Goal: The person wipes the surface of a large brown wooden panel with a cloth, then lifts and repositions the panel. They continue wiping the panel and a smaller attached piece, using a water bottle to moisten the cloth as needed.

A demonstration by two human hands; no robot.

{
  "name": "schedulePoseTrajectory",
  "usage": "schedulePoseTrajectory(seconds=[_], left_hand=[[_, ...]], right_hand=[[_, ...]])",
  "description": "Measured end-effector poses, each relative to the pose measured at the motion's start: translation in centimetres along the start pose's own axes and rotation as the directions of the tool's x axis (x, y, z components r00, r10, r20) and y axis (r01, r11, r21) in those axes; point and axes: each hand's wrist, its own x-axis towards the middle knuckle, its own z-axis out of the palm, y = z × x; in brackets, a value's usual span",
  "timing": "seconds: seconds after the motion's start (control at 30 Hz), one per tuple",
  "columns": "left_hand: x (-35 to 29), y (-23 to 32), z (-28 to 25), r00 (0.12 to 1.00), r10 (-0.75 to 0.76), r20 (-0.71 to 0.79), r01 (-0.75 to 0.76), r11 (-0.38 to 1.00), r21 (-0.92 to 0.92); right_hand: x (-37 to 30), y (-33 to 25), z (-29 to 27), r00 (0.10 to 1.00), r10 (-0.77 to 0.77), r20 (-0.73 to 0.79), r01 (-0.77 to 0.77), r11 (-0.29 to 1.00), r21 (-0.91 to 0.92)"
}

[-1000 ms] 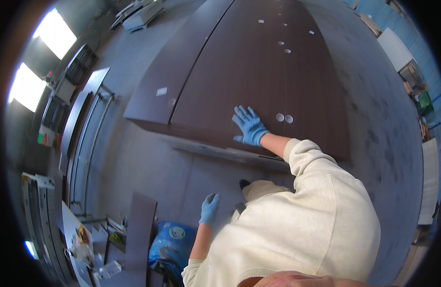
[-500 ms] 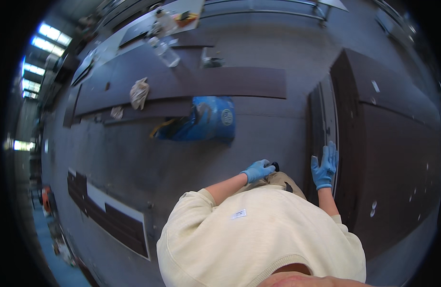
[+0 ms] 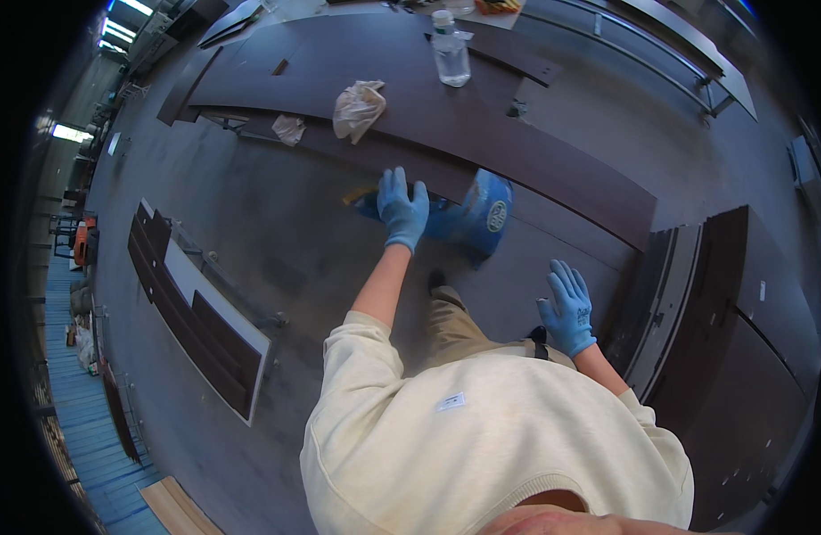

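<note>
Our left hand hangs before the left end of the blue sack, fingers loose and empty. Right of the sack, nearer us, our right hand spreads empty fingers; farther right, dark stacked panels. We seem between holds; grasping would call for reaching closer.

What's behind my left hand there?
The blue bag shows to both sides of your left hand; the stretch right behind the hand is covered, and the bag's contents can't be seen.

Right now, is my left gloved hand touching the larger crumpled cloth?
Apart. The head view shows a clear gap between your left gloved hand and the larger crumpled cloth.
</note>
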Motion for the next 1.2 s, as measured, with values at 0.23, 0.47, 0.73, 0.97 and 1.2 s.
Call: schedulePoseTrajectory(seconds=[0.23,0.47,0.73,0.97,1.2], left_hand=[[18.5,-20.1,-0.8,0.896,-0.425,-0.126,0.394,0.894,-0.211],[32.7,-35.6,-1.3,0.527,-0.845,-0.093,0.844,0.533,-0.056],[40.1,-42.2,1.2,0.688,-0.725,-0.019,0.712,0.67,0.208],[41.9,-47.3,0.2,0.63,-0.711,0.313,0.776,0.586,-0.233],[42.7,-44.7,-4.1,0.544,-0.699,0.465,0.738,0.134,-0.662]], right_hand=[[11.7,-8.3,9.1,0.988,0.15,0.044,-0.154,0.982,0.105],[18.8,-13.5,12.6,0.965,0.231,0.122,-0.245,0.963,0.113],[22.5,-14.5,13.9,0.94,0.274,0.204,-0.305,0.942,0.139],[25.4,-12.9,15.4,0.932,0.171,0.321,-0.266,0.922,0.281],[30.6,-10.3,15.8,0.98,0.04,0.193,-0.093,0.958,0.271]])
